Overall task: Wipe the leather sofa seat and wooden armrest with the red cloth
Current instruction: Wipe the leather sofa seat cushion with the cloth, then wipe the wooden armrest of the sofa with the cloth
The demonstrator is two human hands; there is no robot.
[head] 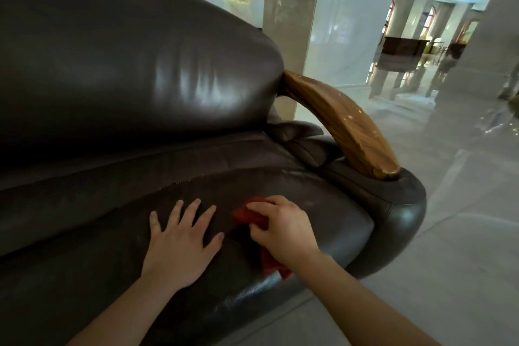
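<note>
A dark brown leather sofa fills the left and middle of the view; its seat cushion (323,219) curves toward the right end. My right hand (283,226) presses a red cloth (250,213) onto the seat, fingers curled over it; more cloth hangs below the wrist at the seat's front edge. My left hand (179,244) lies flat on the seat just left of the cloth, fingers spread, holding nothing. The curved wooden armrest (337,121) rises above the seat's right end, speckled with pale dust.
The tall backrest cushion (126,64) looms behind the seat. A pale marble column (289,8) stands behind the armrest. Grey polished floor (449,233) spreads to the right, with dark furniture (401,50) and more columns far back.
</note>
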